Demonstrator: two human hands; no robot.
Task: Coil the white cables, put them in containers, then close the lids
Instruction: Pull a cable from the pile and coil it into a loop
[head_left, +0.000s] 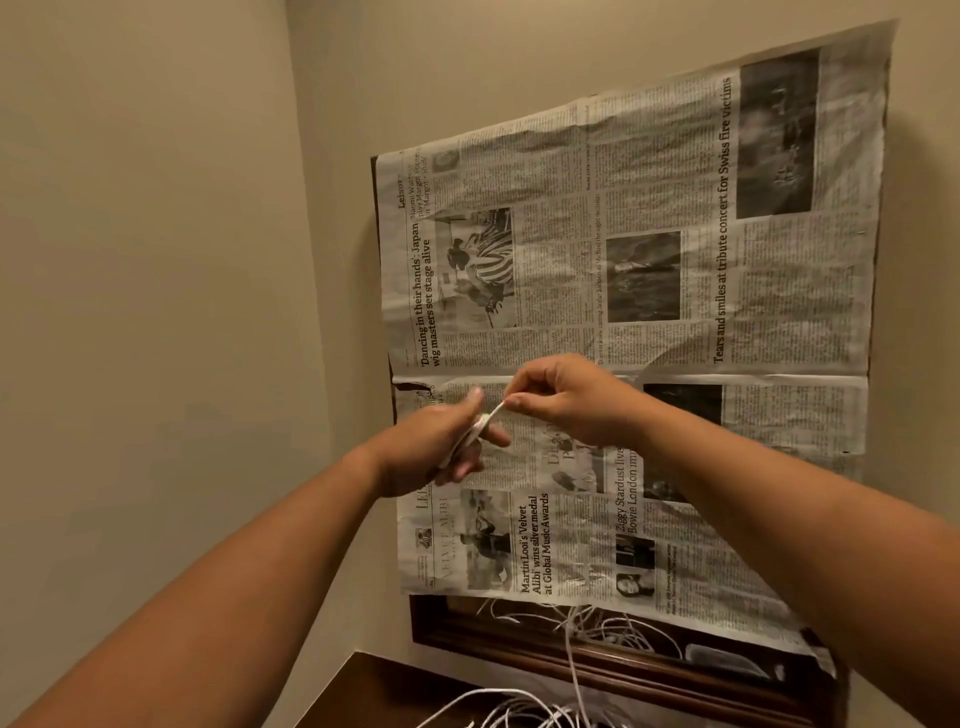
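Tan walls (156, 260) meet in a corner, and a big newspaper sheet (649, 208) hangs over most of a dark wooden frame (571, 660). Only a bit of the dark table (374, 691) shows at the bottom. The loose white cables (519, 712) on it are cut off by the edge. Up by the paper, the left hand (431, 447) holds a white cable (480, 423) wound round its fingers, which look blurry. The right hand (566, 400) pinches the cable's end with thumb and finger.

Cable pile (519, 711) cut by bottom edge; newspaper (623, 260) hides most of dark frame (457, 631); small print unreadable.
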